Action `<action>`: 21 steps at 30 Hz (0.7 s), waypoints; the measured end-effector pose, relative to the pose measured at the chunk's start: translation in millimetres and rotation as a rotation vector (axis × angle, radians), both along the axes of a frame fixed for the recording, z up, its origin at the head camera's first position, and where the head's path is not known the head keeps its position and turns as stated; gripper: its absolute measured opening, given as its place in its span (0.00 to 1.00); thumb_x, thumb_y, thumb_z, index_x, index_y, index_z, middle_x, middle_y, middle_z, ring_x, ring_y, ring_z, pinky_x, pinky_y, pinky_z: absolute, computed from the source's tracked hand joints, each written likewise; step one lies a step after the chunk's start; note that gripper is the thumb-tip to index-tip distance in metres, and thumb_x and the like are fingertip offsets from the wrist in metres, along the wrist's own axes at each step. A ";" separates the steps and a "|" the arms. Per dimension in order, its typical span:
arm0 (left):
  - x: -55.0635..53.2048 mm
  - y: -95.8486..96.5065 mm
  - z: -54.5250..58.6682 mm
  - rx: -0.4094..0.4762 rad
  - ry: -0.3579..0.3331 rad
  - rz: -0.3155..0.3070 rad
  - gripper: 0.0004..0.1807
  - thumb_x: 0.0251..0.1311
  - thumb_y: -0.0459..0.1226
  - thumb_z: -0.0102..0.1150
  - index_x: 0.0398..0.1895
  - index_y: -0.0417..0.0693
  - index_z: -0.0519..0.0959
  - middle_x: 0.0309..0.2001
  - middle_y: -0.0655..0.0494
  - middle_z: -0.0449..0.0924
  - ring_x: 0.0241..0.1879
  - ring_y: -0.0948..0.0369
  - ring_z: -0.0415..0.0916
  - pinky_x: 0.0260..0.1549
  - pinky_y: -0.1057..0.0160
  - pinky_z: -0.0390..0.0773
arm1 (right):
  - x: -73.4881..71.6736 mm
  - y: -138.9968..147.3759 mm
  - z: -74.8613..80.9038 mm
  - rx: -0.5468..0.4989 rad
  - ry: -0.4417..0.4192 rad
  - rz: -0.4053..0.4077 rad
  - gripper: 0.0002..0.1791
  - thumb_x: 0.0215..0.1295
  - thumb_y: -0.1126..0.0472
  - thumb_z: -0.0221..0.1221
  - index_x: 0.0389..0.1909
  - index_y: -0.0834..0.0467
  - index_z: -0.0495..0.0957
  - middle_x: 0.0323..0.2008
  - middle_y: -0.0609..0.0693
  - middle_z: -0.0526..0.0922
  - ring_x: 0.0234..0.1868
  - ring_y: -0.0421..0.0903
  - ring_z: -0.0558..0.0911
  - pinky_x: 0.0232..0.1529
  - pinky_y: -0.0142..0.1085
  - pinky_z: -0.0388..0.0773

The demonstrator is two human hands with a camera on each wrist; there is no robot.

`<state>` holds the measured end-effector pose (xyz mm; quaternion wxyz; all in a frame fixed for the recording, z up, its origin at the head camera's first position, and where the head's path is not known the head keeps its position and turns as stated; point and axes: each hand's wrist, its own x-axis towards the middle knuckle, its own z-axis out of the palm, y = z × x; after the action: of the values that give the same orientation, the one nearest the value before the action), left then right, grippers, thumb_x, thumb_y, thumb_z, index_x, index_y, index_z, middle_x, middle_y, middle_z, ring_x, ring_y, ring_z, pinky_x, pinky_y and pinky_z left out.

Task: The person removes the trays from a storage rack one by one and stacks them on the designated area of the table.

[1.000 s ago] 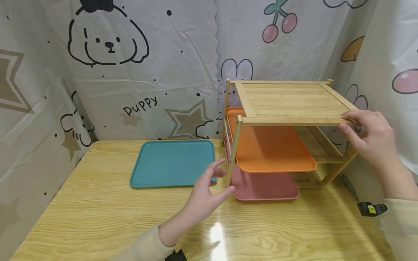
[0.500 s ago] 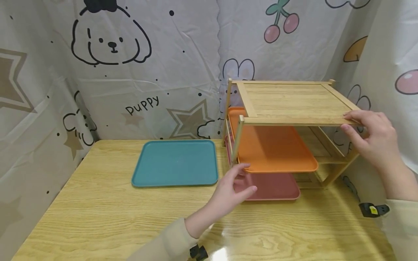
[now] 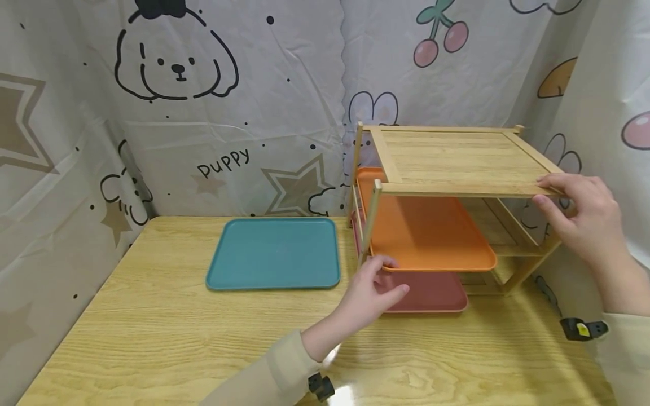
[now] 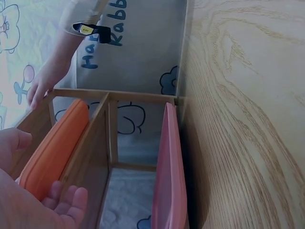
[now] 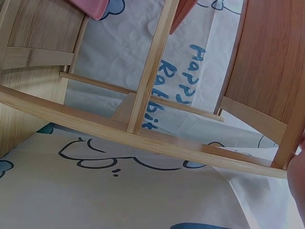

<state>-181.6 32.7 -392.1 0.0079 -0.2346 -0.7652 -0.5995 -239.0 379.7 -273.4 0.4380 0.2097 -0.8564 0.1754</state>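
Observation:
A two-tier wooden shelf rack [image 3: 457,158] stands at the right of the table. On its middle tier an orange tray [image 3: 431,237] juts out at the front. My left hand [image 3: 363,296] is at that tray's front left corner, fingers at its edge and thumb held apart. In the left wrist view the orange tray [image 4: 57,148] lies between the thumb and the other fingers. Below, a pink tray [image 3: 431,293] sits in the lower level, its left part hidden by my left hand. My right hand [image 3: 584,214] grips the rack's top front right corner, fingers above and thumb below.
A teal tray [image 3: 274,254] lies flat on the wooden table [image 3: 178,338], left of the rack. Printed cloth [image 3: 223,113] hangs behind and on both sides, close to the rack's back and right side.
My left hand has moved right, from beside the rack's front left post to the orange tray's corner. My right hand has kept its place on the rack.

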 end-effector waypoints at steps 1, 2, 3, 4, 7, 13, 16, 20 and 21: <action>0.6 -0.6 0.4 0.011 -0.012 -0.003 0.16 0.57 0.43 0.64 0.46 0.53 0.73 0.35 0.58 0.72 0.35 0.67 0.72 0.33 0.67 0.76 | 0.0 0.2 -0.1 0.000 0.000 0.000 0.23 0.64 0.46 0.57 0.43 0.65 0.79 0.39 0.64 0.81 0.41 0.60 0.70 0.46 0.28 0.56; 1.5 -1.0 1.0 0.025 -0.027 -0.006 0.15 0.56 0.42 0.64 0.45 0.53 0.73 0.34 0.58 0.72 0.34 0.67 0.73 0.31 0.68 0.75 | 0.4 0.4 0.0 0.002 -0.003 -0.002 0.23 0.64 0.46 0.57 0.43 0.65 0.79 0.39 0.64 0.81 0.41 0.60 0.70 0.46 0.28 0.56; 3.6 -1.9 3.9 0.039 -0.042 -0.008 0.14 0.56 0.41 0.64 0.43 0.50 0.73 0.33 0.57 0.72 0.33 0.65 0.74 0.29 0.69 0.75 | 0.7 0.6 0.0 0.002 -0.005 -0.004 0.23 0.64 0.46 0.57 0.43 0.64 0.79 0.39 0.64 0.81 0.41 0.60 0.70 0.47 0.28 0.56; 6.4 -3.1 7.8 0.053 -0.058 -0.011 0.13 0.56 0.39 0.64 0.42 0.48 0.73 0.33 0.57 0.71 0.33 0.64 0.74 0.28 0.69 0.74 | 0.8 0.8 -0.1 0.001 -0.008 -0.004 0.23 0.64 0.46 0.57 0.43 0.64 0.79 0.39 0.64 0.81 0.42 0.60 0.70 0.47 0.27 0.56; 13.3 -6.6 18.0 0.091 -0.090 -0.019 0.12 0.56 0.36 0.64 0.38 0.41 0.73 0.36 0.55 0.72 0.33 0.63 0.76 0.27 0.70 0.74 | 0.8 1.5 -0.2 0.001 -0.012 -0.005 0.23 0.64 0.47 0.58 0.43 0.64 0.79 0.39 0.64 0.80 0.42 0.60 0.70 0.47 0.26 0.56; 14.1 -7.9 13.6 0.125 -0.122 -0.014 0.12 0.54 0.36 0.67 0.32 0.43 0.72 0.40 0.54 0.73 0.33 0.59 0.80 0.28 0.68 0.77 | 2.3 1.1 1.0 0.006 -0.016 -0.007 0.22 0.63 0.48 0.58 0.43 0.64 0.79 0.39 0.64 0.80 0.41 0.59 0.70 0.45 0.26 0.55; 13.2 -7.3 6.2 0.131 -0.136 -0.009 0.14 0.52 0.38 0.68 0.30 0.45 0.70 0.38 0.57 0.71 0.31 0.60 0.80 0.26 0.68 0.78 | 2.8 0.9 1.1 0.009 -0.020 -0.008 0.21 0.63 0.48 0.58 0.43 0.64 0.79 0.40 0.64 0.80 0.41 0.60 0.70 0.45 0.27 0.55; 15.9 -9.3 4.0 0.152 -0.144 -0.002 0.18 0.50 0.41 0.71 0.29 0.46 0.68 0.33 0.57 0.69 0.28 0.59 0.79 0.23 0.68 0.77 | 3.1 0.7 1.3 0.005 -0.022 -0.006 0.21 0.63 0.48 0.58 0.43 0.64 0.79 0.40 0.64 0.80 0.42 0.60 0.70 0.45 0.28 0.56; 16.9 -10.1 4.5 0.157 -0.148 0.002 0.19 0.49 0.41 0.71 0.29 0.47 0.67 0.33 0.56 0.68 0.27 0.59 0.79 0.22 0.68 0.76 | 3.1 0.6 1.4 0.005 -0.023 -0.006 0.21 0.63 0.49 0.59 0.43 0.64 0.79 0.40 0.63 0.80 0.42 0.60 0.70 0.45 0.28 0.56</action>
<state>-164.7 22.7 -387.6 -0.0296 -0.1875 -0.7146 -0.6733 -235.9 380.3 -271.9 0.4280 0.2063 -0.8624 0.1744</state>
